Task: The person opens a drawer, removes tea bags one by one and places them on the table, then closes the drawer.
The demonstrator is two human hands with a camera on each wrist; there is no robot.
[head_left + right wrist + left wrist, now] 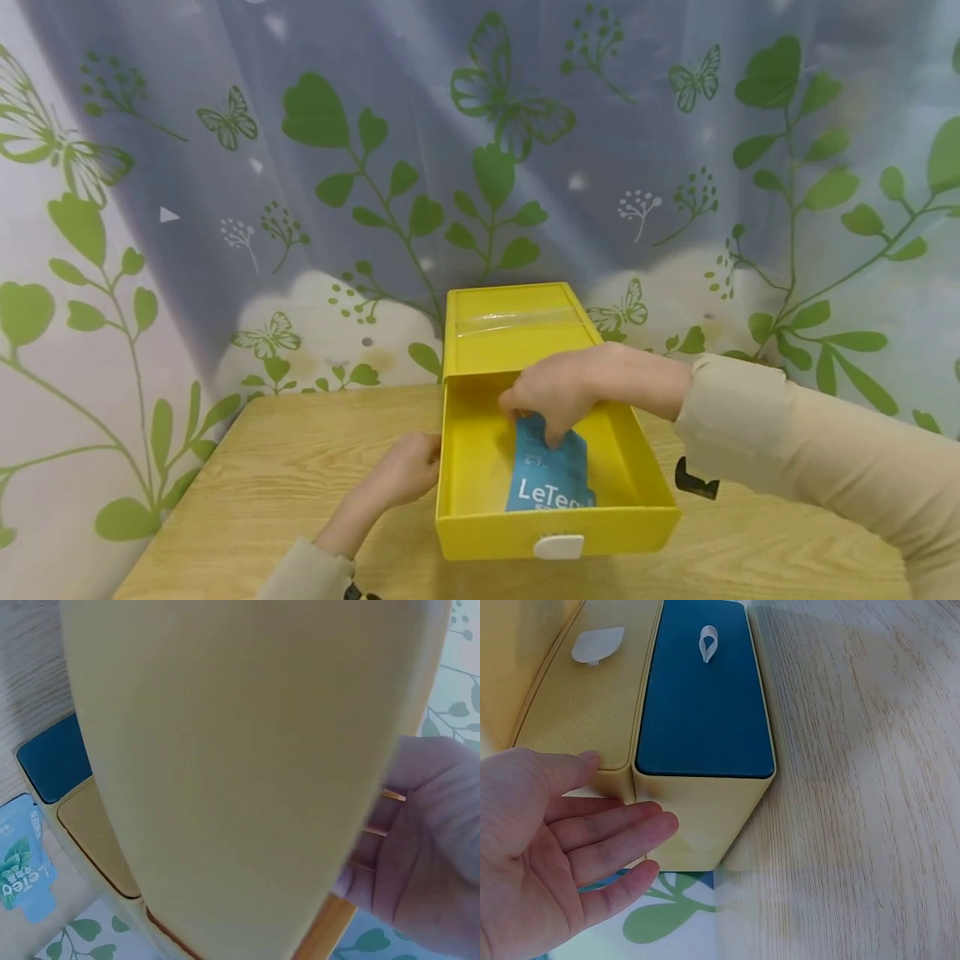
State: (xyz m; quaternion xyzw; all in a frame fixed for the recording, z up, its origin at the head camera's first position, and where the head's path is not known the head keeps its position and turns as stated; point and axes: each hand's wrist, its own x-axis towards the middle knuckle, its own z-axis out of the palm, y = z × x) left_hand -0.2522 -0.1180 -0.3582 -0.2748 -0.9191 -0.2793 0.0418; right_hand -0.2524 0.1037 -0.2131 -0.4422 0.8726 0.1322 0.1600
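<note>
A yellow drawer [480, 467] is pulled out of a yellow cabinet [517, 329] and has a white tab on its front. In it stands a blue packet [551, 467] with white "LeTeo" lettering, leaning back. My right hand [558, 383] reaches inside and pinches the packet's top edge. In the right wrist view that hand [427, 840] is partly behind the drawer's pale wall [240, 765], which hides its fingertips. My left hand [405, 471] is at the drawer's left side; in the left wrist view its fingers are extended, the thumb by the edge of a lower yellow drawer front [592, 690].
Below the pulled-out drawer, a dark blue drawer front [705, 705] with a white loop tab is closed. Another blue packet [22, 855] with leaf print lies beside the cabinet. The wooden table [322, 442] backs onto a leaf-patterned curtain [405, 150].
</note>
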